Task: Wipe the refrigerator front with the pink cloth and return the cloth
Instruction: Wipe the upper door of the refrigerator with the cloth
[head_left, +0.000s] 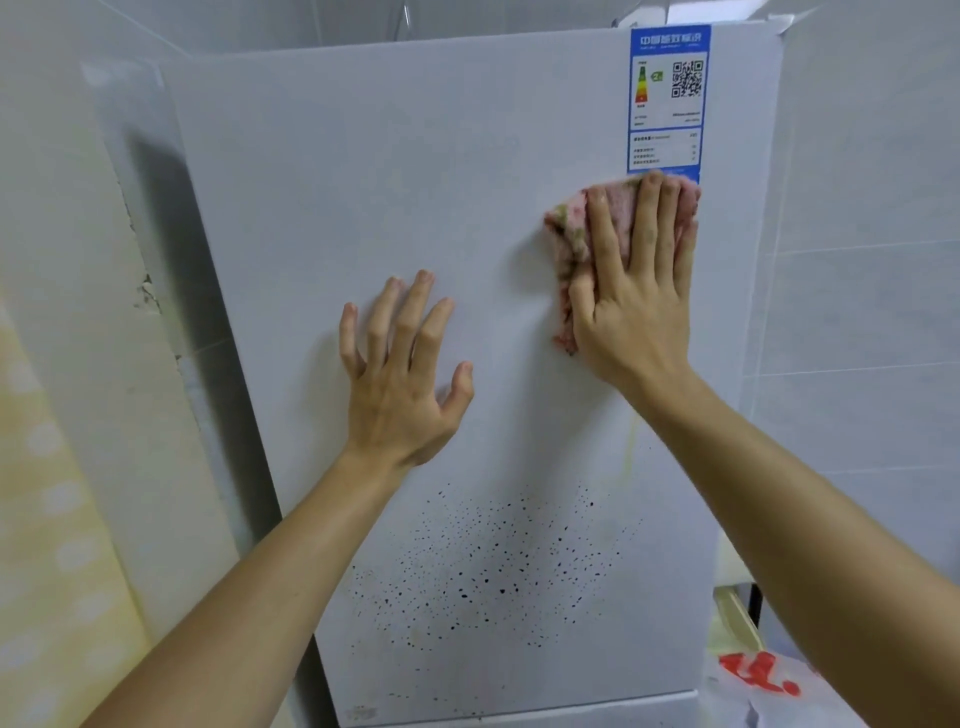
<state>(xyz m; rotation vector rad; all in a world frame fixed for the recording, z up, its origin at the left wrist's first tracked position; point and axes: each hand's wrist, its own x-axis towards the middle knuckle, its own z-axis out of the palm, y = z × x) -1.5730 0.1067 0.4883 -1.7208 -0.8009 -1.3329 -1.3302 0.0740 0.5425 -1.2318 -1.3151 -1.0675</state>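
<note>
The white refrigerator front (415, 182) fills the middle of the head view. My right hand (634, 291) presses the pink cloth (569, 228) flat against the door with straight fingers, just under the blue energy label (667, 98). The cloth is bunched, with a greenish patch at its left edge, and most of it is hidden under my palm. My left hand (402, 374) rests on the door to the left and lower, fingers spread, holding nothing. A spray of small black specks (488, 577) covers the door's lower part.
A tiled wall (857, 260) stands to the right of the refrigerator. A pale yellowish surface (57, 415) runs along the left. At the lower right lies a white plastic bag with red print (763, 680). A faint yellow streak (629, 452) runs down the door.
</note>
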